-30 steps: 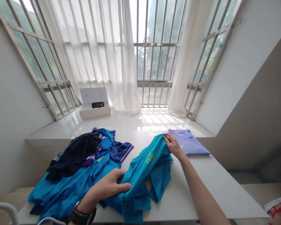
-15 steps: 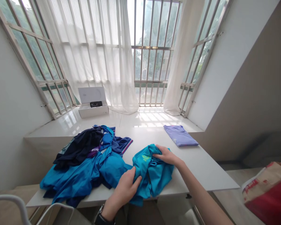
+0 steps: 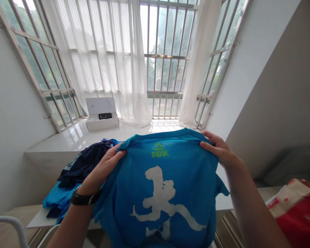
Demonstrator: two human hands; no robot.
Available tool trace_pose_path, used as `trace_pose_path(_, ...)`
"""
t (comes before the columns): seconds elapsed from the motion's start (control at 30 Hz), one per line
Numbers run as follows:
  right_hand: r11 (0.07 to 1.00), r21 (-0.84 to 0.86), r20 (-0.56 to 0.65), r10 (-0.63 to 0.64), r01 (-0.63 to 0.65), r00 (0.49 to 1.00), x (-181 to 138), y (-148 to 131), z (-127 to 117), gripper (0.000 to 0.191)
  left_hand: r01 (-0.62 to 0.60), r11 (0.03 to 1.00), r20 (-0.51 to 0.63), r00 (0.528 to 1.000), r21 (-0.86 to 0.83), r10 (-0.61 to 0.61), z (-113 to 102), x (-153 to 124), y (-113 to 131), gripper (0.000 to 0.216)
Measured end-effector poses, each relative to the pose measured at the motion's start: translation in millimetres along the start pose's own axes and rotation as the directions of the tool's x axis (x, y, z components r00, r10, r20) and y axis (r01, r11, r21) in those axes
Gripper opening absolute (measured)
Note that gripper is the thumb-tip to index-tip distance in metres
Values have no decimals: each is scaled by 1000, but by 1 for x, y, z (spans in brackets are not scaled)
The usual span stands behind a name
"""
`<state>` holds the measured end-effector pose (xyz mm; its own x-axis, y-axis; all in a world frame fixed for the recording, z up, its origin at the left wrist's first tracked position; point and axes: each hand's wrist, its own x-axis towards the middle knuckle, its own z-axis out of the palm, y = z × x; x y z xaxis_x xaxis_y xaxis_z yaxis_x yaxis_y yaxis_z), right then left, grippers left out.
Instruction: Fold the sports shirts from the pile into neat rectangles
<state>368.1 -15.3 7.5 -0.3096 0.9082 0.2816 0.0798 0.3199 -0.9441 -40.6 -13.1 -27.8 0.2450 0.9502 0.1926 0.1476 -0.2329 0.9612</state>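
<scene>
A teal T-shirt (image 3: 160, 186) with a green PEAK logo and a white brush-stroke print hangs spread in front of me above the white table (image 3: 223, 203). My left hand (image 3: 107, 165), with a black watch on the wrist, grips its left shoulder. My right hand (image 3: 218, 148) grips its right shoulder. Both hands are closed on the cloth. The shirt hides most of the table and the folded lilac shirt seen earlier.
A heap of blue and dark navy clothes (image 3: 77, 172) lies on the table's left side. An open white box (image 3: 101, 117) sits on the window ledge by sheer curtains. A red and white bag (image 3: 297, 210) is at lower right. A white chair frame (image 3: 12, 230) is at lower left.
The teal shirt was bunched on the table between my hands. Both hands have lifted it by the shoulders and spread it open facing me.
</scene>
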Motion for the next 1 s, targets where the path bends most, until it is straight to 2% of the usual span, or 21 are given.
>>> trace_pose_path(0.07,1000,12,-69,28,-27,997,12,2,1,35,-73,967,-12,997,245,79,-2,12,-8,46)
trace_pose_path(0.13,999,35,-143,37,-33,989,18,10,4,34,-45,911,53,998,411,25,0,12,-30,45)
trace_pose_path(0.23,995,93,-233,43,-21,972,19,23,6,34,22,879,231,962,476,-149,8,-5,-69,56)
trace_pose_path(0.3,991,130,-269,60,-25,961,18,29,6,35,42,863,278,938,504,-207,14,-20,-87,58)
trace_pose_path(0.43,982,185,-291,85,-31,953,20,34,9,36,12,814,297,928,580,-225,32,-40,-99,67)
trace_pose_path(0.53,970,241,-306,64,12,950,22,35,19,34,-53,765,280,945,641,-169,54,-46,-103,80)
trace_pose_path(0.63,943,313,-392,24,109,920,18,35,31,31,-90,752,199,978,653,-56,74,-48,-115,65)
trace_pose_path(0.73,920,338,-478,-13,198,878,10,36,34,29,-27,804,33,999,594,9,79,-46,-128,51)
trace_pose_path(0.87,931,278,-542,-50,235,839,6,42,25,29,30,870,-140,989,493,45,60,-39,-122,35)
trace_pose_path(0.93,942,246,-588,-42,228,808,6,45,18,29,66,914,-226,974,399,29,45,-37,-105,27)
trace_pose_path(1.0,941,237,-663,-26,243,748,9,45,12,32,88,968,-333,943,235,-5,29,-38,-80,21)
